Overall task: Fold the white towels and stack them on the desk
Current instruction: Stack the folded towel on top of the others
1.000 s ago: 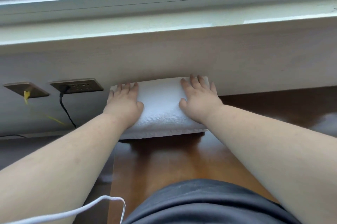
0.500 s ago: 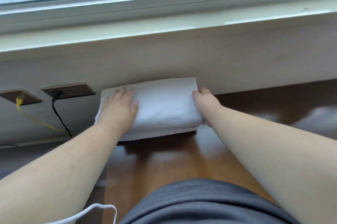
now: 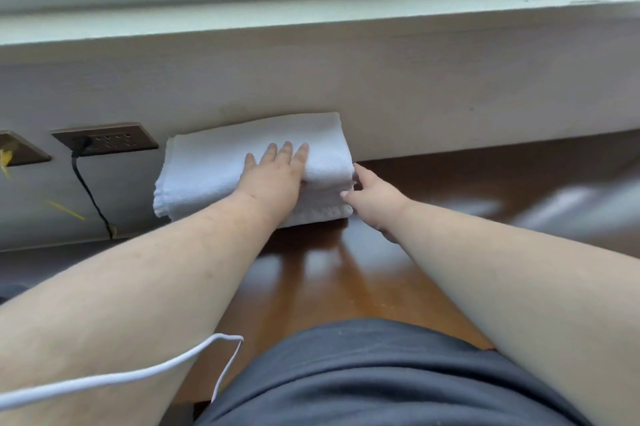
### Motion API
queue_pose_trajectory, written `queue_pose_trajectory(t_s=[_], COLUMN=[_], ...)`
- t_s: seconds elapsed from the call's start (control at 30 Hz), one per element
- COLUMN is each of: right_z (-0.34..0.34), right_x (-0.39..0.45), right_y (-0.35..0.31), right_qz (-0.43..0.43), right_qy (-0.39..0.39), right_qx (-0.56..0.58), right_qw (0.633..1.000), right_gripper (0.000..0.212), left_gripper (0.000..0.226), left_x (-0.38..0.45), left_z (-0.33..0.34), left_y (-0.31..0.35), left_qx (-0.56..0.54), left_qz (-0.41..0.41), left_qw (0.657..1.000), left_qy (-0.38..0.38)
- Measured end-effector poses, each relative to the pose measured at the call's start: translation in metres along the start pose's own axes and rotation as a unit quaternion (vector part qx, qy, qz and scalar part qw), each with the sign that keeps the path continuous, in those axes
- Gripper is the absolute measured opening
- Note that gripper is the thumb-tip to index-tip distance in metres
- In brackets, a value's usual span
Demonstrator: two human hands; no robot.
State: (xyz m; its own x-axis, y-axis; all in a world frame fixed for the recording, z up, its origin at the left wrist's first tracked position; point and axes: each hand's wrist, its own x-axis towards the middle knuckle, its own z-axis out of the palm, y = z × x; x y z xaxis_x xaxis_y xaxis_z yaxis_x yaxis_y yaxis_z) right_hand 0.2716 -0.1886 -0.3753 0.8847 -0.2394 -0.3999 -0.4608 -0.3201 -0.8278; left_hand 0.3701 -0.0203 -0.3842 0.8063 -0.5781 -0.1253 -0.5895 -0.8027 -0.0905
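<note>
Left to right: wall socket (image 3: 105,140) with black cord plugged in; stack of folded white towels (image 3: 214,172) at back of desk (image 3: 450,183), against wall. Your left hand (image 3: 273,179) lies flat on stack, fingers straight, pressing. Your right hand (image 3: 375,198) touches stack's right edge; grip cannot be told. Folding looks done; squaring the stack remains. No unfolded towels in view.

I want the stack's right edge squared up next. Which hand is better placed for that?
Probably the right hand: it already sits at the right end of the towel stack, fingertips at its edge. The left hand lies flat on top, steadying it.
</note>
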Motion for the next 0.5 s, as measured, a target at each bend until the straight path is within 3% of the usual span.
queue_pose_trajectory(t_s=[0.2,0.3,0.43,0.5], right_z=[-0.006,-0.003,-0.003,-0.003], right_x=[0.013,0.015,0.020,0.024], right_y=[-0.002,0.006,0.013,0.017], right_qz=[0.108,0.093,0.080,0.090], right_qy=[-0.050,-0.037,-0.020,-0.022], right_qx=[-0.176,-0.145,-0.075,-0.038], right_qw=[0.977,0.984,0.994,0.995], right_gripper=[0.051,0.056,0.060,0.059], left_gripper=[0.083,0.088,0.091,0.096], left_x=[0.000,0.006,0.009,0.016], left_z=[-0.003,-0.004,0.008,0.008], left_y=[0.012,0.018,0.022,0.022], left_qx=[0.016,0.007,0.058,0.078], left_qz=[-0.063,-0.081,0.060,0.087], left_qw=[0.998,0.997,0.996,0.992], left_qy=[-0.010,-0.016,0.032,0.042])
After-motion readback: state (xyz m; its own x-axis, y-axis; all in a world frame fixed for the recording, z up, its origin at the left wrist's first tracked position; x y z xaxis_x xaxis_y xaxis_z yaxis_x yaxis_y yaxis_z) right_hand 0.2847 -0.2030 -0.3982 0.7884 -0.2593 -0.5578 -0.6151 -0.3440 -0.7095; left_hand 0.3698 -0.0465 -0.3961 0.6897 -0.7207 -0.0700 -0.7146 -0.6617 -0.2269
